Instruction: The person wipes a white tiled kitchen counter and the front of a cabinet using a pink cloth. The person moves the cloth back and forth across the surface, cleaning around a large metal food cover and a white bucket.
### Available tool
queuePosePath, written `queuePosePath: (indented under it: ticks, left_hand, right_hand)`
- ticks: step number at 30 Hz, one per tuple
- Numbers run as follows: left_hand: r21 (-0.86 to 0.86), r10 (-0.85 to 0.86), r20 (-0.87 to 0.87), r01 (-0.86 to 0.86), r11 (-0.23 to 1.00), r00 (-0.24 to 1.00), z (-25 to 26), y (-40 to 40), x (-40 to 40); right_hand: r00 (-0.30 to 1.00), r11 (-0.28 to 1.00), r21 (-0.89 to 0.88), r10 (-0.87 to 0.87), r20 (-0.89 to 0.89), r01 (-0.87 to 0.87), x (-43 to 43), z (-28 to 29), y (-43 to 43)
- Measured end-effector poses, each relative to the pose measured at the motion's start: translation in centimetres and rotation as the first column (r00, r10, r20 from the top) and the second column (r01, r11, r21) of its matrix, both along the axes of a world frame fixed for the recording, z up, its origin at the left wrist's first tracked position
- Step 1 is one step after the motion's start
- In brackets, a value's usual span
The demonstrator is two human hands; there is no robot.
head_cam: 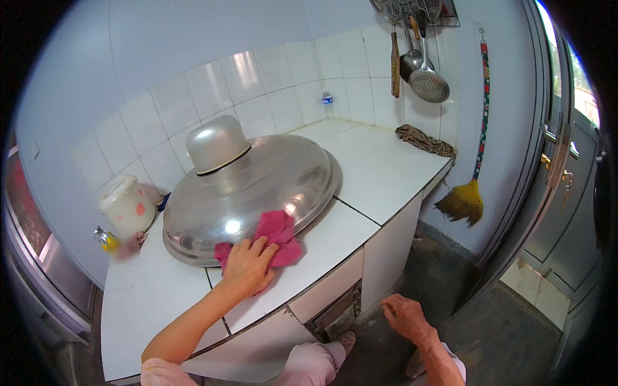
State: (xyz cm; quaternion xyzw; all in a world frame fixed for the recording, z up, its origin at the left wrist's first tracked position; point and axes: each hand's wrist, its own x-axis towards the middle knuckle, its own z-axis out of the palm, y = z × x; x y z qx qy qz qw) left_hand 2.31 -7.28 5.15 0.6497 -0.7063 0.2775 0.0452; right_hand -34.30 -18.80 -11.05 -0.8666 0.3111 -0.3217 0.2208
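Observation:
My left hand (248, 265) presses a pink cloth (278, 234) down near the front rim of a large, domed metal lid (270, 178). Part of the cloth rests against the lid, and part spreads onto the white tiled countertop (309, 270). On top of the dome sits a smaller, upside-down metal pot (219, 144). What lies beneath the large lid is hidden. Away from the counter, low on the right, my right hand (408, 316) hangs with its fingers loosely curled; I see nothing in it.
A white lidded bucket (128, 205) stands at the counter's left end. A plastic bottle (329, 103) occupies the back corner, and a dark patterned cloth (425, 141) lies at the right edge. A skimmer (429, 84) and a broom (466, 200) hang on the wall beside a door (545, 227).

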Motion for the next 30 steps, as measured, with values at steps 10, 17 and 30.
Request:
queuePosePath:
  ticks: [10, 17, 30]
  left_hand:
    - [-0.092, -0.074, -0.202, 0.056, 0.994, 0.977, -0.7, -4.9, -2.8]
    - [-0.082, 0.103, -0.193, -0.121, 0.989, 0.976, -1.2, -16.4, -6.5]
    - [0.026, 0.258, -0.399, -0.271, 0.962, 0.88, 0.5, 6.8, 1.8]
  right_hand:
    - [0.999, 1.0, -0.002, 0.008, -0.033, -0.008, -1.0, 0.0, -0.1]
    - [0.999, 1.0, 0.023, 0.007, 0.034, -0.008, 0.6, 1.0, 0.1]
    - [0.997, 0.997, 0.06, 0.043, -0.058, -0.039, 0.8, 1.1, 0.9]
